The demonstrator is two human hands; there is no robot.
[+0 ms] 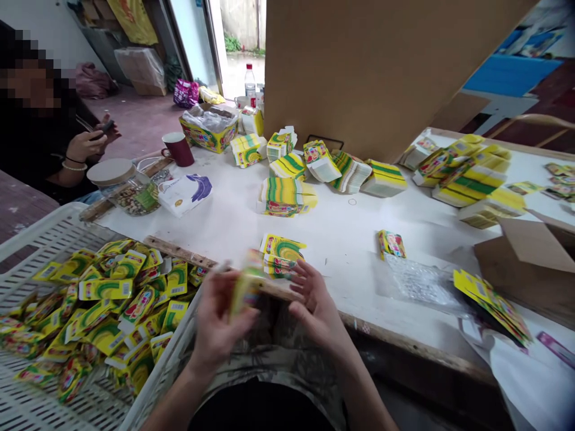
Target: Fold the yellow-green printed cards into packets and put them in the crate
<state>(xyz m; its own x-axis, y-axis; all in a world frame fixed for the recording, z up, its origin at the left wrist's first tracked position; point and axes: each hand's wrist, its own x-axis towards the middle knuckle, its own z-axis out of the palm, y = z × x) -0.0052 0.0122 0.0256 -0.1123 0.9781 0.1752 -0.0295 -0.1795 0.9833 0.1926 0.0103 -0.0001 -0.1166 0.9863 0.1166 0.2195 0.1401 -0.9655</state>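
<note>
Blurred by motion, a small yellow-green crayon box (246, 286) is gripped in my left hand (220, 314) above the table's front edge. My right hand (317, 302) is held apart from it, palm turned inward, fingers spread, with nothing in it. Just beyond my hands, flat yellow-green cartons (283, 251) lie on the white table (335, 239). Farther back sits a stack of the same flat cartons (283, 194). To my left, a white plastic crate (175, 353) holds many small yellow-green boxes (108, 290).
Bundles of cartons (336, 167) line the cardboard partition (350, 72). A lidded jar (135, 194), a mug (179, 149) and a white packet (186, 194) are at left. At right are bubble wrap (422, 281) and a cardboard box (530, 263). Another person (40, 131) sits at left.
</note>
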